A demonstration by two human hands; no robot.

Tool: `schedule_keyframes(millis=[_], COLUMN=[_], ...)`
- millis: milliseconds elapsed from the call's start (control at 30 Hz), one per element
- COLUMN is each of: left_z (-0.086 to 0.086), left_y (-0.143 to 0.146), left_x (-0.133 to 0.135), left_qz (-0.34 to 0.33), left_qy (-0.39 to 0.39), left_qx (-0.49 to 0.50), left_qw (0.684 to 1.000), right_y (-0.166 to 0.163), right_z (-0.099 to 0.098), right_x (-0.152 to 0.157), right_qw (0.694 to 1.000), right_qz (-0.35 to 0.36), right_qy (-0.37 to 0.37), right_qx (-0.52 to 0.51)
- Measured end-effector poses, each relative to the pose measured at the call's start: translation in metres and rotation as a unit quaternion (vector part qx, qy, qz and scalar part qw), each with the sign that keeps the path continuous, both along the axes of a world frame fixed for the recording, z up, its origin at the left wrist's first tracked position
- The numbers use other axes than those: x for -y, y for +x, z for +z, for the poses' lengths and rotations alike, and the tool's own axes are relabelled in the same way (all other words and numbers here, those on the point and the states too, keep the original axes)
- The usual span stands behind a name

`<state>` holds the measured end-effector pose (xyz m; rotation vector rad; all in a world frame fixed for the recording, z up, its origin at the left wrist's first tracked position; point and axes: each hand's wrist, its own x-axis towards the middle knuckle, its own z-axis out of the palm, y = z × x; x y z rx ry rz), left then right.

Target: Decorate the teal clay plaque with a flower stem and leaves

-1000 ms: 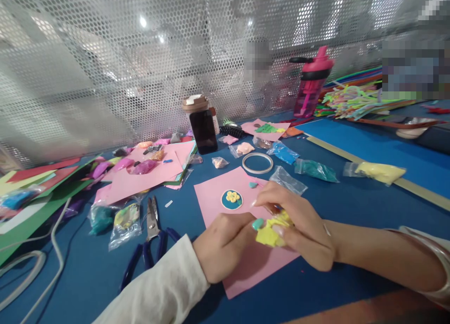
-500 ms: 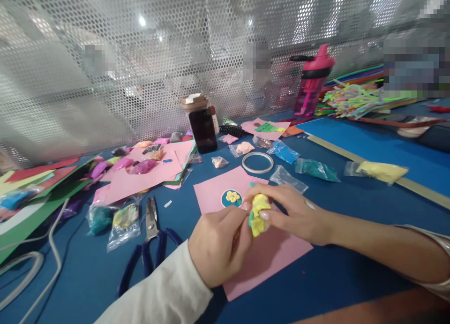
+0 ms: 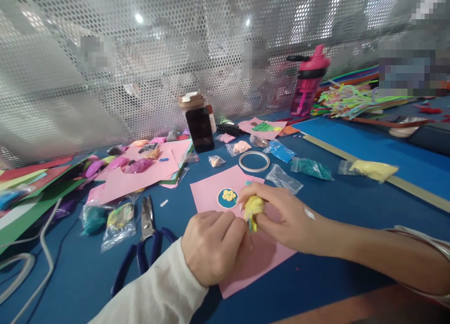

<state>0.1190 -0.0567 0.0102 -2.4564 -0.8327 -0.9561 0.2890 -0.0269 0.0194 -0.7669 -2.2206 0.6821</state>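
Note:
My right hand (image 3: 281, 218) pinches a lump of yellow modelling clay (image 3: 253, 206) with bits of teal on it, thumb below and fingers over the top. My left hand (image 3: 216, 244), in a white sleeve, is closed against the near left side of the same lump; its fingertips are partly hidden. Both hands are above a pink paper sheet (image 3: 207, 188). On that sheet, just beyond my hands, lies a teal disc with a pale rim (image 3: 222, 203), bearing a yellow clay flower (image 3: 229, 194).
Blue-handled scissors (image 3: 147, 230) lie left of the sheet. Behind it are a white ring (image 3: 254, 161), bagged teal clay (image 3: 312, 168) and bagged yellow clay (image 3: 374, 169). A phone (image 3: 199, 129) leans on a cup (image 3: 190, 100). A pink bottle (image 3: 309, 82) stands before the perforated screen.
The yellow lump has turned in my fingers and looks more bunched up. My right hand has curled further around it, and the view has shifted slightly.

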Motion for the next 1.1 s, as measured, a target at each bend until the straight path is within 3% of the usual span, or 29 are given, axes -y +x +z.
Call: schedule_keyframes(millis=[167, 267, 367, 467, 567, 733, 833, 933, 1000, 1100], left_z=[0.001, 0.003, 0.005, 0.003, 0.002, 0.006, 0.007, 0.006, 0.003, 0.0], left_y=[0.001, 0.001, 0.002, 0.002, 0.0, -0.006, -0.008, -0.009, -0.008, -0.006], left_x=[-0.001, -0.002, -0.002, -0.001, -0.002, -0.005, -0.004, -0.004, -0.005, -0.009], left_qz=[-0.002, 0.023, 0.044, 0.036, 0.052, 0.08, 0.093, 0.112, 0.111, 0.097], left_qy=[0.057, 0.042, -0.007, -0.049, -0.086, -0.178, -0.256, -0.288, -0.287, -0.283], left_qx=[-0.011, -0.003, 0.028, 0.051, 0.069, 0.113, 0.141, 0.136, 0.111, 0.127], left_qw=[0.998, 0.999, 0.999, 0.997, 0.993, 0.974, 0.952, 0.941, 0.945, 0.946], right_y=[0.0, 0.002, 0.006, 0.01, 0.01, 0.008, 0.013, 0.024, 0.029, 0.031], right_z=[-0.003, -0.002, -0.001, -0.001, 0.001, 0.003, -0.003, -0.013, -0.019, -0.026], right_x=[-0.007, -0.011, -0.015, -0.019, -0.02, -0.018, -0.033, -0.062, -0.082, -0.102], right_qw=[0.984, 0.98, 0.998, 0.977, 0.951, 0.994, 0.996, 0.943, 0.907, 0.88], right_qz=[-0.025, -0.031, 0.049, 0.14, 0.19, 0.068, -0.016, -0.17, -0.243, -0.28], right_qy=[0.174, 0.193, 0.035, -0.161, -0.23, -0.081, 0.089, 0.284, 0.334, 0.342], right_qx=[0.016, 0.023, 0.011, -0.026, -0.087, -0.02, 0.005, 0.035, 0.088, 0.175])
